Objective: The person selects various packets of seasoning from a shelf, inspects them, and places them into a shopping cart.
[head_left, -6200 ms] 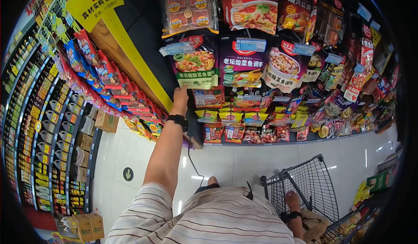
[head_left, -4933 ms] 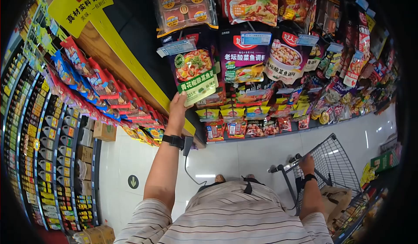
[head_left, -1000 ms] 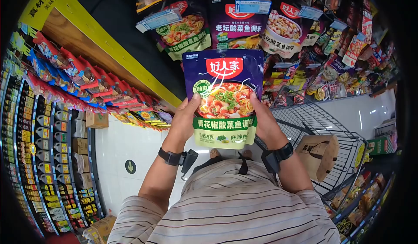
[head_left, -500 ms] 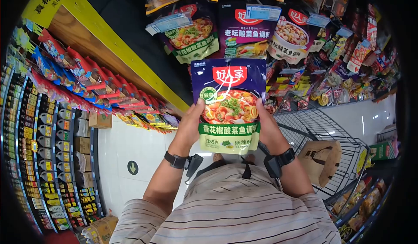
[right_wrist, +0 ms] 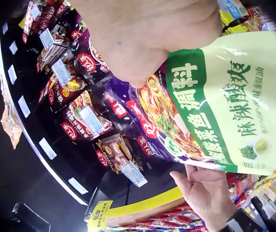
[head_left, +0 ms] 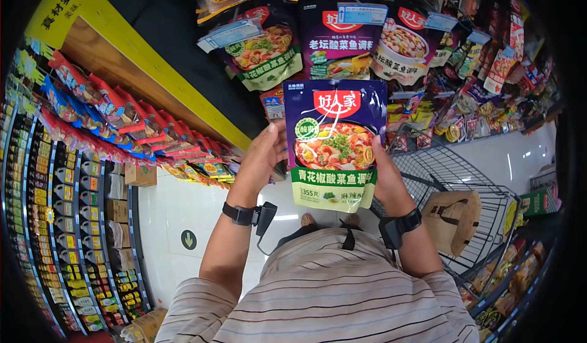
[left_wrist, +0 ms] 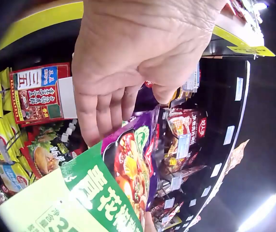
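A purple and green seasoning pouch [head_left: 336, 144], printed with a bowl of food, is upright in front of the body, its front facing the head camera. My right hand [head_left: 391, 175] grips its right edge, thumb on the front and fingers hidden behind. Beside the left edge, my left hand [head_left: 262, 156] has its fingers extended and its thumb off the pouch. The right wrist view also shows the left hand [right_wrist: 205, 193] spread below the pouch [right_wrist: 200, 111]. Behind it hang a similar green-banded pouch [head_left: 269, 46] and a purple pouch [head_left: 336, 52].
A wire shopping cart [head_left: 428, 165] stands at the right with a brown paper bag [head_left: 437, 217] in it. To the left, a yellow-edged wooden shelf end [head_left: 165, 70] carries red snack bags [head_left: 128, 113]. Bottle shelves [head_left: 73, 220] line the far left.
The left hand took the pouch from the display, and the right hand came from the cart to hold it too. Since half a second ago the left hand has let go; the pouch shifted right.
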Motion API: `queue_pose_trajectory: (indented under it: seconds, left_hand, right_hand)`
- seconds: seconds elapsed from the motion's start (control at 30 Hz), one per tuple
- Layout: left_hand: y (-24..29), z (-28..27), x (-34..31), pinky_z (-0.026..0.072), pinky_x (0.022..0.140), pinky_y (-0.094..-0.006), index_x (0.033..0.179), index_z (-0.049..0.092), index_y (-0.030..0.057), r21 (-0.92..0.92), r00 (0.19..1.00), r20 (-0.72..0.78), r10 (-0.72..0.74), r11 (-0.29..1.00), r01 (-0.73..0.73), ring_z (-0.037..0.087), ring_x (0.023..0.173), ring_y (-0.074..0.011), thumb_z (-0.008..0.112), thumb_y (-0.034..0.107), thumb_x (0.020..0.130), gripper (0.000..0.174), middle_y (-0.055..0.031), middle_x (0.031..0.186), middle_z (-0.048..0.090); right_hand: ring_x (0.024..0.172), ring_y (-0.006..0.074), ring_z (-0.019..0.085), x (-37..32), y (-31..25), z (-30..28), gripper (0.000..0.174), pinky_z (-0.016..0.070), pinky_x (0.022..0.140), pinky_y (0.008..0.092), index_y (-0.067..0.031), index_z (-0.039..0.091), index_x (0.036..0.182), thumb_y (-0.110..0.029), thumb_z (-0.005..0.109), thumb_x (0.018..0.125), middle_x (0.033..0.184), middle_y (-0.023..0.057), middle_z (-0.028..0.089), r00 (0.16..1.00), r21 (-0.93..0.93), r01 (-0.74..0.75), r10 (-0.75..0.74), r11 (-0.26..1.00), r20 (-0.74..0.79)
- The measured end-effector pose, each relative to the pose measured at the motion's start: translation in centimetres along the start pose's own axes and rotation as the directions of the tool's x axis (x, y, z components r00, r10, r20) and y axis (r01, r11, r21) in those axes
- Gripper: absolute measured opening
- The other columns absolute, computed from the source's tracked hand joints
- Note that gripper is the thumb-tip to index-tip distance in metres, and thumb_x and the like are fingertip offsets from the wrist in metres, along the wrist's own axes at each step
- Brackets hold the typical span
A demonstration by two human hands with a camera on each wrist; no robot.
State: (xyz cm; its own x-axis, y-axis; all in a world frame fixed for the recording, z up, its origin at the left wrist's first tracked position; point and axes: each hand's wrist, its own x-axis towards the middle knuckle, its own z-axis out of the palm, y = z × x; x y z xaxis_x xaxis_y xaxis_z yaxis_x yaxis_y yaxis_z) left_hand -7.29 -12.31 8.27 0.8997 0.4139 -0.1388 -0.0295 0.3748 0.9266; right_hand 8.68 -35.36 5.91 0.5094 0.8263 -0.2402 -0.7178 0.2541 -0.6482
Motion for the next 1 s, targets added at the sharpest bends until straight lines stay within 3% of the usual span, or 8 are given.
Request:
queue_pose_trajectory:
  seconds: [0.1,0.27,0.37,0.4,0.53,0.83,0.97,1.0]
  left_hand:
    - [-0.1,0.4,0.6,0.0493,0.098,-0.0345,0.143,0.046,-0.0009,0.016,1.000,-0.008,-0.008,1.000,0.008,0.060,0.119,-0.0208,0.041,0.050,0.106,0.064,-0.0130,0.134,0.059]
    - [-0.1,2.7,-0.3,0.0484,0.098,-0.0295,0.141,0.051,0.0016,0.011,0.990,0.056,-0.130,0.992,0.129,0.061,0.113,-0.0134,0.060,0.035,0.101,0.053,-0.0057,0.129,0.063]
    - [-1.1,3.8,-0.8,0.0495,0.096,-0.0289,0.135,0.057,0.0015,0.056,0.980,0.109,-0.164,0.986,0.159,0.062,0.109,-0.0124,0.060,0.034,0.102,0.046,-0.0054,0.121,0.067]
    - [-1.0,3.9,-0.7,0.0526,0.090,-0.0278,0.129,0.062,0.0011,0.056,0.979,0.047,-0.200,0.979,0.197,0.065,0.103,-0.0119,0.059,0.034,0.103,0.042,-0.0059,0.115,0.070]
    - [-1.2,3.6,0.1,0.0564,0.081,-0.0274,0.129,0.061,0.0006,-0.084,0.980,0.039,-0.193,0.977,0.196,0.069,0.096,-0.0131,0.059,0.036,0.102,0.044,-0.0082,0.115,0.070]
    - [-2.2,2.8,0.3,0.0552,0.092,-0.0317,0.133,0.056,0.0008,-0.142,0.981,0.021,-0.191,0.971,0.192,0.067,0.106,-0.0163,0.057,0.033,0.103,0.044,-0.0089,0.123,0.067]
    - [-3.8,1.8,0.8,0.0545,0.085,-0.0273,0.126,0.064,0.0033,-0.058,0.985,-0.008,-0.175,0.983,0.174,0.066,0.099,-0.0117,0.058,0.036,0.103,0.041,-0.0057,0.114,0.069]
    - [-3.6,2.1,0.6,0.0521,0.089,-0.0275,0.128,0.064,0.0026,-0.031,0.983,-0.010,-0.181,0.983,0.180,0.064,0.101,-0.0111,0.057,0.038,0.103,0.044,-0.0053,0.115,0.069]
  right_hand:
    - [0.121,0.0254,0.062,0.0,-0.3,0.1,0.060,0.0528,0.102,0.0384,0.0020,0.045,0.141,-0.047,0.043,0.106,0.138,0.0173,0.057,0.999,0.001,0.029,-0.029,1.000,-0.022]
    - [0.122,0.0247,0.061,0.0,-0.8,0.7,0.060,0.0526,0.102,0.0388,-0.0002,0.044,0.143,-0.048,0.043,0.106,0.140,0.0160,0.056,0.999,0.071,0.047,-0.048,0.996,0.011]
    - [0.121,0.0234,0.062,0.8,-0.6,0.7,0.059,0.0537,0.101,0.0380,-0.0013,0.045,0.142,-0.047,0.043,0.106,0.140,0.0155,0.057,0.998,0.114,0.054,-0.057,0.992,0.019]
    - [0.121,0.0235,0.062,1.2,-0.4,0.2,0.059,0.0541,0.100,0.0378,-0.0015,0.045,0.142,-0.047,0.043,0.106,0.140,0.0154,0.057,0.998,0.097,0.057,-0.056,0.994,-0.018]
    - [0.119,0.0238,0.063,1.7,-0.6,0.5,0.058,0.0549,0.099,0.0376,-0.0012,0.047,0.142,-0.047,0.043,0.106,0.139,0.0151,0.057,1.000,0.098,0.019,-0.017,0.995,-0.025]
    - [0.122,0.0235,0.060,1.8,-0.7,-0.2,0.049,0.0515,0.103,0.0387,0.0007,0.046,0.141,-0.035,0.044,0.108,0.139,0.0134,0.057,0.999,0.014,0.042,-0.042,0.999,-0.028]
    - [0.123,0.0194,0.059,1.3,-1.5,-1.1,0.043,0.0467,0.105,0.0365,0.0019,0.051,0.135,-0.031,0.045,0.108,0.136,0.0112,0.059,0.989,-0.102,0.115,-0.123,0.988,-0.082]
    - [0.113,0.0185,0.064,1.3,-1.4,-1.1,0.045,0.0503,0.099,0.0327,0.0027,0.055,0.131,-0.035,0.047,0.107,0.125,0.0120,0.065,0.981,-0.104,0.123,-0.136,0.987,-0.135]
